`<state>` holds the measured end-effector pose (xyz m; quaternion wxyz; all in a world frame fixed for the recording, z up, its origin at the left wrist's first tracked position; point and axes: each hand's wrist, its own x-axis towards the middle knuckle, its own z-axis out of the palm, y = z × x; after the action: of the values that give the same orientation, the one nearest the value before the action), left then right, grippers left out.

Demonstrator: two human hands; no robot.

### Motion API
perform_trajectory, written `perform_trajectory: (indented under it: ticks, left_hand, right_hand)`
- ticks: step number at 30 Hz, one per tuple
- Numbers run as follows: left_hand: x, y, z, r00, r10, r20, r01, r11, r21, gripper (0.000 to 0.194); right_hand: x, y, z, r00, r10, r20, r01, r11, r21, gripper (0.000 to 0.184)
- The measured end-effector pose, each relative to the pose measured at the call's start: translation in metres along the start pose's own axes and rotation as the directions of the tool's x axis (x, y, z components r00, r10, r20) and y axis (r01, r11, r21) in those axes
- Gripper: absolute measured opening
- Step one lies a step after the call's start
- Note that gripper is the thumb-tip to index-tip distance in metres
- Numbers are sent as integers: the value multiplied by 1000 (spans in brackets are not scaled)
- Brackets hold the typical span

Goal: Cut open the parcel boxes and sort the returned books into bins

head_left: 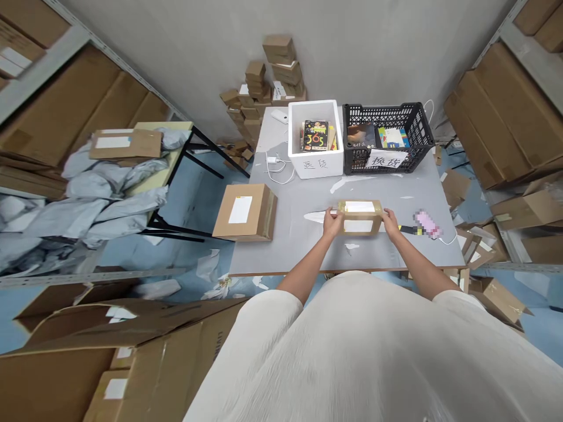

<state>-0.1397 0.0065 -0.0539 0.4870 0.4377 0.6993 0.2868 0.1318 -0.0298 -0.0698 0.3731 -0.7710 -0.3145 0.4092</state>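
Note:
A small brown cardboard box (pixel 361 217) with white labels and tape is between my two hands, over the near part of the grey table. My left hand (pixel 333 223) grips its left end, and my right hand (pixel 389 223) grips its right end. Just left of the left hand lies a torn strip of white paper (pixel 314 217). Right of my right hand is a yellow and black box cutter (pixel 409 230). Beside it lies a pink, pixelated thing (pixel 426 224) with a white cable.
A larger carton (pixel 244 212) stands on the table's left edge. At the back are a white foam box (pixel 315 164) with books and a black crate (pixel 387 161) with books. Grey parcels (pixel 118 181) pile up on a side table. Below me at left is a big open carton (pixel 176 363).

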Motion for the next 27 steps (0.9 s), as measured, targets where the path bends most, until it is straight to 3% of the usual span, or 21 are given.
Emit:
perform_trajectory:
  ticks: [5,9,14,24,27]
  left_hand:
    - [-1,-14,5,1000,-18,3,17,994,105,45]
    - [-3,-24,7,1000,-10,1,10,991,131,42]
    - [4,-20,7,1000,-11,6,10,984,177,40]
    - [-4,-20,4,999,52,11,-53,958,281,39]
    - [-7,-14,-2,985,157,-75,-124,937,327,39]
  right_hand:
    - [1,13,0,1000,-12,-28,9,993,-117,52]
    - [-1,21,0,999,-40,-27,35,986,-163,40]
    - [6,14,-1,999,-35,-17,31,974,-225,30]
    - [-13,4,-4,984,-175,21,171,916,-362,38]
    - [-19,-5,4,971,-239,-20,219,918,-332,41]
